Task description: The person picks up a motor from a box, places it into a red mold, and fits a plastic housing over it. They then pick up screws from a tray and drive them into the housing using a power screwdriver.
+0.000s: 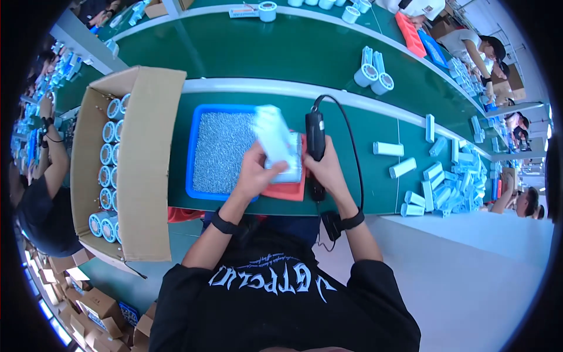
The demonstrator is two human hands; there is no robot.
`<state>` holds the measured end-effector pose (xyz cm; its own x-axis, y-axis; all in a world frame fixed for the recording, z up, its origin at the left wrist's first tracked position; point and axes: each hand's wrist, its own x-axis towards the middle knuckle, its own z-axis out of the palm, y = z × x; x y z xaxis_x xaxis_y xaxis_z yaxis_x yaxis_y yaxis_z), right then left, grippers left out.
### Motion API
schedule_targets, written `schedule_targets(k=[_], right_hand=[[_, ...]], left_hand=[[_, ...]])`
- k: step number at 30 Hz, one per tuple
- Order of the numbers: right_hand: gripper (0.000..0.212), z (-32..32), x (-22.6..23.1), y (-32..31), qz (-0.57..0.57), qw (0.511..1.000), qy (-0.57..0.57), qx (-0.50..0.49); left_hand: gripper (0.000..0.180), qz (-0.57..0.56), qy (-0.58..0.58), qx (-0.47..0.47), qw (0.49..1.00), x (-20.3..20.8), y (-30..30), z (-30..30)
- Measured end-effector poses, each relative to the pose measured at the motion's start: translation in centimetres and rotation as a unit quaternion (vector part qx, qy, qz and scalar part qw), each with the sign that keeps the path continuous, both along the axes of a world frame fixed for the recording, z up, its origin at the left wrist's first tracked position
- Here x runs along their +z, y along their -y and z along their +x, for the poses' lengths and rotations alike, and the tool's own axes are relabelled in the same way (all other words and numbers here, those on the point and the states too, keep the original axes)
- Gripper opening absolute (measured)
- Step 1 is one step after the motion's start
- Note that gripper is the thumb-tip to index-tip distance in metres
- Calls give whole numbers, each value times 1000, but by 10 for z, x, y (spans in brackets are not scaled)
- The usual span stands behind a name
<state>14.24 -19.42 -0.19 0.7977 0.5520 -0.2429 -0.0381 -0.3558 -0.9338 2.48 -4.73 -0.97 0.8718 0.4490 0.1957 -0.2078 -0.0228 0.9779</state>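
Gripping a pale blue-white plastic part (pixel 274 141) in my left hand (pixel 253 173), I keep it raised and tilted over the orange-red tray (pixel 286 191) in front of me; its outline is blurred, so I cannot tell its finer shape. My fingers are wrapped around its lower end. My right hand (pixel 326 170) is closed around a black electric screwdriver (pixel 315 138), which stands just beside the part on its right, with a black cord (pixel 352 141) looping off its top end and back down toward my wrist. Under the part lies a second pale piece (pixel 291 170) on the tray.

To the left of the tray, touching it, sits a blue bin (pixel 193 146) filled with small grey screws (pixel 221 149). Further left stands an open cardboard box (pixel 141 164) holding rows of round white-and-blue cylinders (pixel 109 170). All of it rests on the green worktop (pixel 375 182). On the right, well apart from my hands, a heap of pale blue parts (pixel 454 182) spreads along the worktop, with 2 loose ones (pixel 396 158) nearer to me. Other people's arms show at the far left and right edges.
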Motion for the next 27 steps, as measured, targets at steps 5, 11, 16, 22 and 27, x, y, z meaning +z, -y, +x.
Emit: schedule_targets(k=[5, 11, 16, 22, 27], right_hand=[[35, 17, -19, 15, 39, 995, -86, 24], [39, 28, -17, 16, 159, 955, -232, 96], [43, 32, -29, 27, 176, 949, -244, 90], [44, 33, -30, 30, 119, 955, -251, 103], [45, 39, -21, 29, 79, 958, -252, 109]], left_hand=[[42, -150, 124, 97, 976, 69, -40, 65], [36, 605, 97, 226, 757, 142, -173, 271], [31, 841, -116, 55, 526, 112, -182, 369], [22, 855, -205, 42, 475, 11, -198, 454], [26, 803, -311, 36, 507, -1, -183, 480]])
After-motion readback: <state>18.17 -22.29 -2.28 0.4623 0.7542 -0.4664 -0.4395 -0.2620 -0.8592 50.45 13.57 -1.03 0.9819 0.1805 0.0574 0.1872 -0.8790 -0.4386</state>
